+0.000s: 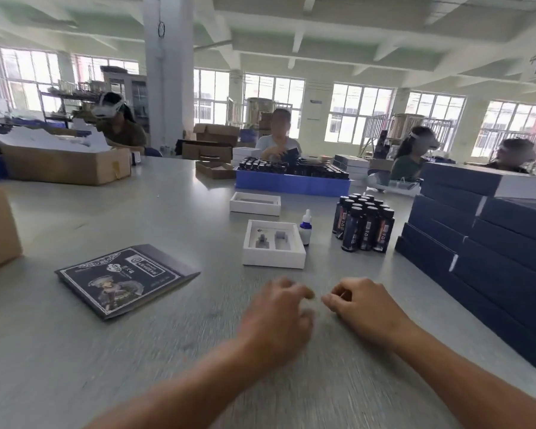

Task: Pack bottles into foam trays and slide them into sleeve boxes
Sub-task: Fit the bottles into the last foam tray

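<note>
At frame centre, white foam tray (274, 244) looks light, crushable: lift by rim; left hand (276, 317) and right hand (361, 305) loosely curled, empty.

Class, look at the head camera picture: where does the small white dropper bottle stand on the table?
The dropper bottle stands upright right of centre, against the right edge of the near white foam tray, left of the cluster of dark bottles.

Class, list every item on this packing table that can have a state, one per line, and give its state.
Near foam tray: both slots empty.
Far foam tray: empty.
Dropper bottle: upright, capped, beside near tray.
Dark bottles: upright, capped, clustered.
Printed sleeve: lying flat.
Dark boxes: stacked.
Left hand: loosely curled, holding nothing.
Right hand: loosely curled, holding nothing.
</note>
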{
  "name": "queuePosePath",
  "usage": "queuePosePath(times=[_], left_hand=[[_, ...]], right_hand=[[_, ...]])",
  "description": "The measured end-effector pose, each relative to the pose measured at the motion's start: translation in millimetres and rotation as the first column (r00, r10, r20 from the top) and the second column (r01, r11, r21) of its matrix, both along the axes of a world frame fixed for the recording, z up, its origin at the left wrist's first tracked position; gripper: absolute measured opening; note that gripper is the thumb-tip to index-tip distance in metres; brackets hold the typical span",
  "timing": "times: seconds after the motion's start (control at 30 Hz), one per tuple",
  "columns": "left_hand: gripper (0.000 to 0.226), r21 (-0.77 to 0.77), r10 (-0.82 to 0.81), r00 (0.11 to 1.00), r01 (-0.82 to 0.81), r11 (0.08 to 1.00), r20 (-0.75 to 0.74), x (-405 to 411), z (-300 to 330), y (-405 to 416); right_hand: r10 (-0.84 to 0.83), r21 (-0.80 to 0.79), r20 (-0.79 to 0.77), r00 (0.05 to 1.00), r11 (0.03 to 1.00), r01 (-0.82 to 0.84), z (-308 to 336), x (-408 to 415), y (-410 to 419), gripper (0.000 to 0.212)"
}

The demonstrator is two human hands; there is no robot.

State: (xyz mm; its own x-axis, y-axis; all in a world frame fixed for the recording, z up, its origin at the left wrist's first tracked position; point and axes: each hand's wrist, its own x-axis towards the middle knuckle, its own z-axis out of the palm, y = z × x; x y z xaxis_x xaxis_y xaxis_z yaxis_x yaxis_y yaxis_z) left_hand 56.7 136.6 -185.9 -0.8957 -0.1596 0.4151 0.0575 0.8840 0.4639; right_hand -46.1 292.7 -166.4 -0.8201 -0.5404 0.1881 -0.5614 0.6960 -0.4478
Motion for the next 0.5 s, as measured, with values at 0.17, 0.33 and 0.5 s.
queuePosePath(times=[0.17,0.33,0.5], left_hand=[[0.057,-0.191,0.283,0.955,-0.295,0.936,-0.091,-56,11,-67],[0.068,-0.187,0.302,0.944,-0.275,0.943,0.135,-93,-9,-92],[0.058,-0.168,0.264,0.961,-0.247,0.954,0.082,-101,-15,-94]], right_hand=[[-0.107,-0.059,0.072,0.992,0.992,0.111,4,-55,-33,0.018],[-0.255,-0.283,0.189,0.948,0.911,0.301,2,-120,-79,0.044],[-0.267,-0.339,0.215,0.940,0.882,0.328,2,-168,-124,0.073]])
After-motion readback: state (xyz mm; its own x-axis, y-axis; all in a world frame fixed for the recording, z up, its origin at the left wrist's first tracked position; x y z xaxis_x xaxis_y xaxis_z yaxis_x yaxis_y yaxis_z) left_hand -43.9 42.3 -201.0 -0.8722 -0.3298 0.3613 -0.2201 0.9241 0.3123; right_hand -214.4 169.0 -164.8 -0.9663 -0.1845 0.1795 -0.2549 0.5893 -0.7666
